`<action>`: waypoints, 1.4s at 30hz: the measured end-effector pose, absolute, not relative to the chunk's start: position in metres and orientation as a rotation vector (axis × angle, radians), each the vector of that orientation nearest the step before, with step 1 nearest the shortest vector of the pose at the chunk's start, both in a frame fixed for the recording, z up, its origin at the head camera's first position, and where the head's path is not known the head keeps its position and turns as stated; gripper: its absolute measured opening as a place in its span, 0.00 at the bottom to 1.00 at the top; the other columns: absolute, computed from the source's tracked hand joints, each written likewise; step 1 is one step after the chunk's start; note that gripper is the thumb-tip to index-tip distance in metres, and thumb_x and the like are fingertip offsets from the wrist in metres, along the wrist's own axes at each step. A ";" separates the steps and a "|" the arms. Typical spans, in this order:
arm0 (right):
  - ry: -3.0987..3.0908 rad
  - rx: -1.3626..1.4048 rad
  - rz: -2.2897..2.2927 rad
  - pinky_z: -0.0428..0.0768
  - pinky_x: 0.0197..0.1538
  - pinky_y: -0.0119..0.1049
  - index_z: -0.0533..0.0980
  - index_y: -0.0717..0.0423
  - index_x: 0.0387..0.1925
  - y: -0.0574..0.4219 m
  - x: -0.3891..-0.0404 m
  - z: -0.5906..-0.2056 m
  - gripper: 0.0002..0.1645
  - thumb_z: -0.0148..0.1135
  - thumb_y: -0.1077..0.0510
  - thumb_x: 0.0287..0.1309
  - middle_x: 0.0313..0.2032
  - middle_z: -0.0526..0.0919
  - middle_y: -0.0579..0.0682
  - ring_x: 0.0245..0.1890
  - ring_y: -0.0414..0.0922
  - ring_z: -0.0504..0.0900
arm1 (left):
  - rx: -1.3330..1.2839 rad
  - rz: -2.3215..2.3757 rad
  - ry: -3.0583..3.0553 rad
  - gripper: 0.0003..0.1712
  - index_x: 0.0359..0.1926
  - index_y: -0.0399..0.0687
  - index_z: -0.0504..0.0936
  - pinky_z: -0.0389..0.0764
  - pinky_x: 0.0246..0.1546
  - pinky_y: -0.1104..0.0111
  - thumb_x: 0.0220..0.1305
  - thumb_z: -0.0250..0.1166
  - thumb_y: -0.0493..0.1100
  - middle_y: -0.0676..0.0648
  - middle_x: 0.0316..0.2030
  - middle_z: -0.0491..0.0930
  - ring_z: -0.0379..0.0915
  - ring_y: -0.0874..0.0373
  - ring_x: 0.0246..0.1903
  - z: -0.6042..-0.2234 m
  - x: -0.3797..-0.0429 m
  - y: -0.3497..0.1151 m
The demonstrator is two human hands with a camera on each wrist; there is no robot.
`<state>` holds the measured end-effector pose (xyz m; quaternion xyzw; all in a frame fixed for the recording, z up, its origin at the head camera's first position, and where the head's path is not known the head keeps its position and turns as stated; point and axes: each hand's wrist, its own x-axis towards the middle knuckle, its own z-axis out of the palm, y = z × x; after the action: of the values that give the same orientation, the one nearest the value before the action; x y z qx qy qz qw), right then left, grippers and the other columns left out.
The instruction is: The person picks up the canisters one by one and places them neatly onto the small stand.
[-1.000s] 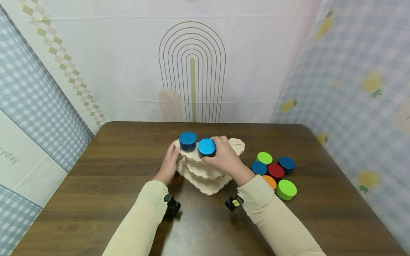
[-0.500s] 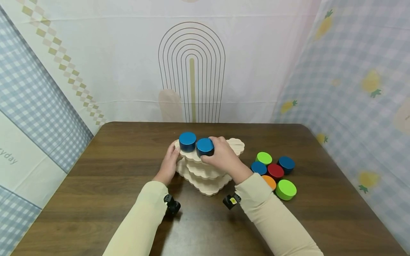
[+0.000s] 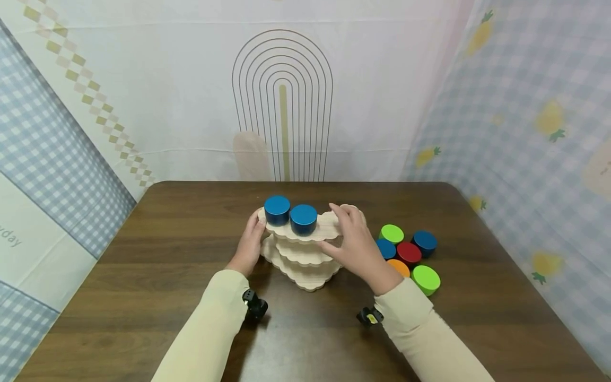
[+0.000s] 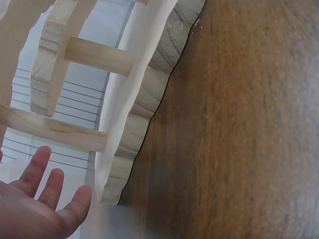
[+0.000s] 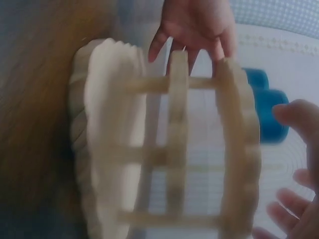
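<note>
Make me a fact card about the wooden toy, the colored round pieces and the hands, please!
Toy: wooden stand with three wavy-edged tiers
On top tier: two blue cylinders, side by side
Left hand: at the stand's left side
Right hand: near the stand's right side, holding no cylinder
Loose, to the stand's right: two green cylinders, two more blue ones, one red, one orange
Table: brown

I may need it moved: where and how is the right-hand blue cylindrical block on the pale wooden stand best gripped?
Probably by the upright curved wall of the right-hand blue cylindrical block, near and far sides, coming from the right: the left-hand blue cylindrical block stands close on its left, while only the pale wooden stand shows just to its right.
</note>
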<state>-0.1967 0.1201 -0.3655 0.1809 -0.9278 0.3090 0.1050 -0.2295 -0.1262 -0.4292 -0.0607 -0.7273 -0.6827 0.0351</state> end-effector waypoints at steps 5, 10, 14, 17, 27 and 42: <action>-2.721 0.553 0.822 0.72 0.58 0.58 0.60 0.56 0.70 0.142 -0.190 -0.373 0.50 0.74 0.47 0.49 0.64 0.63 0.60 0.64 0.58 0.59 | -0.192 -2.102 -2.234 0.29 0.74 0.41 0.49 0.45 0.70 0.49 0.78 0.39 0.47 0.37 0.71 0.52 0.48 0.42 0.70 -0.428 -0.228 -0.125; -2.735 0.551 0.778 0.70 0.58 0.60 0.61 0.59 0.69 0.168 -0.184 -0.380 0.51 0.75 0.48 0.48 0.63 0.63 0.62 0.63 0.60 0.60 | -0.174 -2.111 -2.231 0.29 0.74 0.42 0.50 0.46 0.70 0.50 0.78 0.39 0.47 0.37 0.72 0.52 0.48 0.43 0.70 -0.428 -0.229 -0.125; -2.791 0.500 0.770 0.68 0.57 0.64 0.60 0.59 0.70 0.190 -0.180 -0.386 0.50 0.73 0.47 0.51 0.65 0.60 0.63 0.65 0.63 0.57 | -0.154 -2.108 -2.239 0.29 0.74 0.43 0.50 0.47 0.70 0.50 0.78 0.39 0.48 0.38 0.72 0.52 0.48 0.43 0.70 -0.428 -0.229 -0.125; -2.832 0.455 0.783 0.64 0.58 0.67 0.58 0.58 0.71 0.204 -0.178 -0.391 0.50 0.71 0.48 0.53 0.67 0.57 0.64 0.66 0.65 0.53 | -0.152 -2.099 -2.244 0.29 0.74 0.43 0.51 0.47 0.70 0.50 0.78 0.39 0.48 0.38 0.72 0.53 0.49 0.44 0.70 -0.427 -0.229 -0.125; -2.870 0.368 0.799 0.64 0.57 0.69 0.57 0.62 0.71 0.243 -0.167 -0.403 0.53 0.71 0.43 0.52 0.66 0.55 0.67 0.64 0.67 0.52 | -0.156 -2.108 -2.242 0.28 0.73 0.43 0.51 0.47 0.70 0.50 0.78 0.39 0.48 0.38 0.71 0.53 0.48 0.44 0.70 -0.427 -0.229 -0.125; -2.993 0.227 0.745 0.63 0.53 0.73 0.56 0.66 0.70 0.284 -0.156 -0.417 0.59 0.68 0.34 0.50 0.64 0.55 0.72 0.60 0.70 0.55 | -0.140 -2.138 -2.277 0.29 0.75 0.48 0.48 0.47 0.69 0.47 0.79 0.37 0.50 0.40 0.73 0.50 0.47 0.43 0.69 -0.427 -0.228 -0.127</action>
<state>-0.1557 0.2838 -0.4173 0.0733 -0.9675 0.2408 0.0246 -0.2284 -0.1268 -0.4273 -0.0448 -0.7282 -0.6838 0.0076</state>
